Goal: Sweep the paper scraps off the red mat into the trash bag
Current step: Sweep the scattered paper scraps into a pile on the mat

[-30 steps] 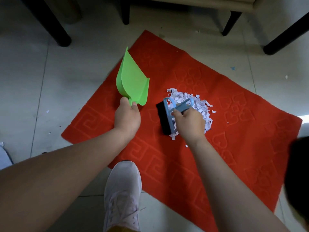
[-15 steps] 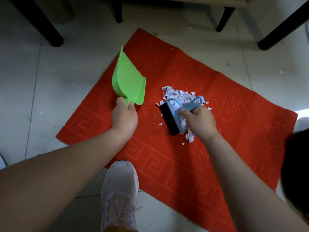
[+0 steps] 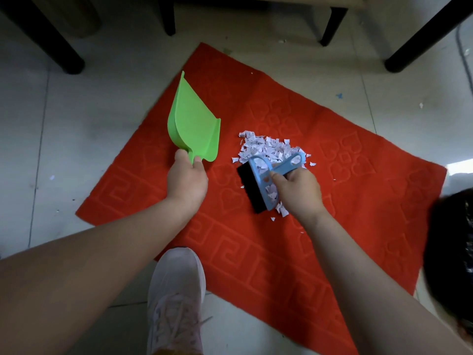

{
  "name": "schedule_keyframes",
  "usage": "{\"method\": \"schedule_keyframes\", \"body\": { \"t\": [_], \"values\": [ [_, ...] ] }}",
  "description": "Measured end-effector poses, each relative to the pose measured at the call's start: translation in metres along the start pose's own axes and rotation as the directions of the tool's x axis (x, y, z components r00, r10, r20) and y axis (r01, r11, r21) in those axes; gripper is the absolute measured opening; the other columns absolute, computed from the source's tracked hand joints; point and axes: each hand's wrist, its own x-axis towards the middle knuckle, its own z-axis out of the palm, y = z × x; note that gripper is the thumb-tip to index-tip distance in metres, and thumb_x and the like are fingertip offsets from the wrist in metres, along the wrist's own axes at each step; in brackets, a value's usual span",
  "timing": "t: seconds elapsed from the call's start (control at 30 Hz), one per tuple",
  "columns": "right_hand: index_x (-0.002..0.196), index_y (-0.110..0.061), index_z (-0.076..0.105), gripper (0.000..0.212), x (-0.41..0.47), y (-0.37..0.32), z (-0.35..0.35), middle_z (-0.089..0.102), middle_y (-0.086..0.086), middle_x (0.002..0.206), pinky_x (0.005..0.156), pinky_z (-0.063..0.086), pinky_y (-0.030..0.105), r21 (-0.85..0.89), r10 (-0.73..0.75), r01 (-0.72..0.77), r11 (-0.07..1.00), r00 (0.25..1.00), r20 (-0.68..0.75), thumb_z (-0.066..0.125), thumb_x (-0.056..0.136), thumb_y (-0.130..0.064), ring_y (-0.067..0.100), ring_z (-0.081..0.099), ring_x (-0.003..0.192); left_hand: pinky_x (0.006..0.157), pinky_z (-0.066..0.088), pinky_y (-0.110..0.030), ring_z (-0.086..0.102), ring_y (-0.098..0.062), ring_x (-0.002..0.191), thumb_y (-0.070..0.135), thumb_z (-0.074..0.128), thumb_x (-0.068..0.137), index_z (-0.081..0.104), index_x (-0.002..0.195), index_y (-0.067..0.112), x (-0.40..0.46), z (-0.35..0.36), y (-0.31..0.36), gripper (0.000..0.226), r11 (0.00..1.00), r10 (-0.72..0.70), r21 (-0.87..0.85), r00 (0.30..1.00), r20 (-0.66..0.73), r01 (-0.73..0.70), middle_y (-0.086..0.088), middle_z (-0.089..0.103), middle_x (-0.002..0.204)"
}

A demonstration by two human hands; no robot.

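A red embossed mat lies on the tiled floor. A pile of white paper scraps sits near its middle. My right hand grips the blue handle of a small brush, whose black bristles rest on the mat at the pile's left edge. My left hand holds a green dustpan by its short handle, tilted up on its side to the left of the pile, apart from the scraps. The black trash bag shows at the right edge.
My white shoe stands at the mat's near edge. Black furniture legs stand on the floor behind the mat on the left, middle and right. A few stray scraps lie on the tiles.
My right hand has drawn the brush slightly down and to the right along the pile's left edge. The scraps sit a little more gathered. The dustpan has stayed tilted in my left hand.
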Motion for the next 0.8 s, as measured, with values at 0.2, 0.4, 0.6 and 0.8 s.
{"method": "schedule_keyframes", "body": {
  "t": [0.2,0.4,0.6,0.8],
  "values": [
    [0.041,-0.012,0.034,0.056,-0.003,-0.013,0.013,0.035,-0.005,0.030,0.048,0.028,0.031,0.260,0.022,0.026,0.965,0.983,-0.180,0.059,0.088,-0.027,0.017,0.032,0.041,0.072,0.054,-0.048,0.060,-0.033,0.073,0.024,0.035,0.099,0.042,0.103,0.008,0.003,0.000,0.002,0.018,1.000,0.004,-0.003,1.000,-0.013,-0.004,-0.019,0.064,0.094],
    [0.053,-0.008,0.040,0.048,0.004,-0.043,0.056,0.049,0.011,0.061,0.058,0.028,0.033,0.144,0.033,0.000,0.990,0.974,-0.225,0.049,0.094,-0.032,0.030,0.047,0.062,0.070,0.054,-0.047,0.061,-0.035,0.073,0.024,0.035,0.099,0.043,0.102,0.008,0.002,0.002,0.004,0.018,1.000,0.013,-0.018,1.000,-0.010,-0.013,-0.019,0.064,0.092],
    [0.066,-0.004,0.049,0.035,0.000,-0.032,0.052,0.050,0.009,0.063,0.058,0.022,0.029,0.061,0.085,-0.069,0.996,0.942,-0.325,0.045,0.093,-0.025,0.026,0.043,0.062,0.065,0.051,-0.040,0.059,-0.029,0.069,0.024,0.035,0.100,0.042,0.103,0.011,0.005,-0.001,0.001,0.016,1.000,0.000,-0.019,1.000,-0.011,-0.001,-0.017,0.065,0.093],
    [0.043,-0.011,0.033,0.051,-0.004,-0.053,0.027,0.036,0.001,0.044,0.055,0.030,0.033,0.304,0.150,-0.023,0.953,0.903,-0.402,0.052,0.089,-0.019,0.021,0.039,0.050,0.070,0.053,-0.043,0.061,-0.032,0.075,0.025,0.035,0.099,0.042,0.101,0.012,0.006,-0.004,0.002,0.015,0.999,0.004,-0.032,1.000,0.008,-0.004,-0.017,0.064,0.095]
  ]
}}
